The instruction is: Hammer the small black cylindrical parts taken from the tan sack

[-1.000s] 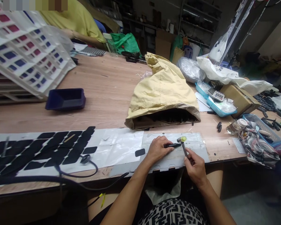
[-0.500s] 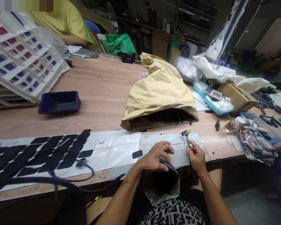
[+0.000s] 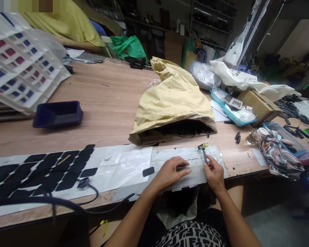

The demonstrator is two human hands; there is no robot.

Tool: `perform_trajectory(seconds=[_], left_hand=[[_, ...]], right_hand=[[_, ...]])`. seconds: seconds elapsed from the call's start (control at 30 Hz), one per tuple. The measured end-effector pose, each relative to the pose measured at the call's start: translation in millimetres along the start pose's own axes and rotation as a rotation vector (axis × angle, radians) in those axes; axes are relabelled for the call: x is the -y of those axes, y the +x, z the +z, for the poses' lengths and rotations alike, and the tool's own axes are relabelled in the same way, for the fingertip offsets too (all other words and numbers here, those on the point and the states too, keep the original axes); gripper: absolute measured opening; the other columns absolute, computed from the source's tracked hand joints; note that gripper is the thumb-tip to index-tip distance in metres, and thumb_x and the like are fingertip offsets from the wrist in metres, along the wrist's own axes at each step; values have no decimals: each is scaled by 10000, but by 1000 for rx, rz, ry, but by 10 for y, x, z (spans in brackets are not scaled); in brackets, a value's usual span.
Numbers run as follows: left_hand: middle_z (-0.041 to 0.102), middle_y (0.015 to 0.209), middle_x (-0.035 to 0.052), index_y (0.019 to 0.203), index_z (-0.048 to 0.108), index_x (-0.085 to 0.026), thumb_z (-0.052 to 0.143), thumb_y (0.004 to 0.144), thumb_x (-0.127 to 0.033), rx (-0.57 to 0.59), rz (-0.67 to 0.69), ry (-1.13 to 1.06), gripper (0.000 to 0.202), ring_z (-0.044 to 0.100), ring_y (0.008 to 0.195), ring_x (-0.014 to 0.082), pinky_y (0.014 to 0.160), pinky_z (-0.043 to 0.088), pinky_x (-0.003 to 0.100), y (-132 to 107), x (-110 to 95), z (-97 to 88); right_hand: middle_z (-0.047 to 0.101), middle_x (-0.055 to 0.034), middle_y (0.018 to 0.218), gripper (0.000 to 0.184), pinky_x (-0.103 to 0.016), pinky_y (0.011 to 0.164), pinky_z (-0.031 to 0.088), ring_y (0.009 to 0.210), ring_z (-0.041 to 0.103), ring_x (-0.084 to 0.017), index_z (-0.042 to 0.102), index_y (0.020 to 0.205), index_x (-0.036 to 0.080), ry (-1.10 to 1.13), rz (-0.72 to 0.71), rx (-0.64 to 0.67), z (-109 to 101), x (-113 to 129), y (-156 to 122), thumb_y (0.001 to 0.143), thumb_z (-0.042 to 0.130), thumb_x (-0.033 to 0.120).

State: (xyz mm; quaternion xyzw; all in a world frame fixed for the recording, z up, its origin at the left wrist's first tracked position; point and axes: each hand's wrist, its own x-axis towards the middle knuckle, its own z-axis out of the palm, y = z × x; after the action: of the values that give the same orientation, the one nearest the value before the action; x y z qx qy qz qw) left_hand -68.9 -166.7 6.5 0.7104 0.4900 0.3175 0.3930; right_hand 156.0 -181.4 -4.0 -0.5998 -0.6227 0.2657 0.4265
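While rows of black rounded pieces point(image 3: 74, 168) lie across the left of a white sheet point(image 3: 126, 163) on the worktop point(image 3: 108, 99), the left hand point(image 3: 171, 171) is over a grey board point(image 3: 197, 175), fingers loosely parted, slightly blurred, apparently empty. Beyond it slumps a yellow sack point(image 3: 172, 99). The right hand point(image 3: 214, 173) curls firmly round a small hammer point(image 3: 205, 156), head towards the board's far side. Farther right, a lidded jar point(image 3: 256, 137) touches a patterned cloth point(image 3: 280, 159).
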Motion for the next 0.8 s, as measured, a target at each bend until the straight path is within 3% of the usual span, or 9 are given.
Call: perform_trajectory(seconds=[0.1, 0.2, 0.3, 0.4, 0.5, 0.6, 0.7, 0.8], left_hand=[[744, 847, 32, 1108, 743, -220, 647, 843, -464, -236, -249, 85, 373, 680, 785, 211, 739, 513, 309, 448, -49, -60], [765, 890, 59, 1136, 745, -224, 617, 851, -480, -403, -427, 211, 404, 703, 892, 257, 758, 509, 319, 926, -54, -89], [773, 1021, 123, 1144, 749, -228, 643, 823, -504, -406, -559, 267, 437, 692, 1030, 328, 810, 510, 371, 1270, -2, -60], [760, 1094, 152, 1183, 735, -225, 646, 824, -476, -378, -606, 268, 447, 689, 1048, 352, 801, 508, 396, 1394, 59, -31], [773, 1032, 119, 1174, 738, -245, 646, 818, -465, -389, -587, 260, 428, 695, 1001, 332, 753, 494, 373, 1292, 95, -67], [764, 874, 65, 1054, 775, -250, 676, 780, -449, -416, -538, 234, 353, 686, 868, 278, 678, 458, 324, 1007, 129, -140], [692, 741, 10, 971, 784, -243, 691, 759, -418, -355, -369, 158, 290, 622, 702, 191, 614, 416, 277, 626, 173, -168], [649, 778, 4, 967, 776, -225, 696, 766, -407, -278, -186, 92, 283, 576, 670, 158, 625, 431, 272, 282, 207, -107]], right_hand=[[573, 6, 701, 424, -230, 579, 477, 591, 528, -132, 695, 1245, 124, -9, -14, -6, 6, -8, 1, 878, 587, 307], [569, 12, 680, 417, -227, 585, 480, 591, 535, -135, 700, 1233, 127, -26, -30, -13, 3, -8, 3, 875, 580, 305], [559, 22, 656, 412, -228, 582, 475, 559, 523, -127, 701, 1223, 117, -43, -50, -14, -1, 0, 4, 874, 571, 295], [559, 27, 644, 406, -227, 570, 469, 540, 512, -121, 700, 1222, 119, -55, -67, -20, 1, 3, 1, 875, 566, 283], [582, 21, 657, 403, -232, 588, 482, 553, 529, -126, 696, 1228, 129, -63, -69, -20, 4, -5, -7, 876, 567, 276], [593, 16, 670, 404, -239, 610, 491, 565, 544, -131, 692, 1235, 128, -64, -64, -15, 5, -11, -13, 879, 568, 274], [582, 19, 671, 401, -237, 598, 480, 562, 528, -127, 692, 1238, 132, -57, -64, -10, 0, -3, -11, 883, 571, 274], [570, 19, 672, 400, -234, 578, 469, 558, 515, -124, 695, 1237, 129, -42, -58, -8, -4, 11, -7, 882, 575, 270]])
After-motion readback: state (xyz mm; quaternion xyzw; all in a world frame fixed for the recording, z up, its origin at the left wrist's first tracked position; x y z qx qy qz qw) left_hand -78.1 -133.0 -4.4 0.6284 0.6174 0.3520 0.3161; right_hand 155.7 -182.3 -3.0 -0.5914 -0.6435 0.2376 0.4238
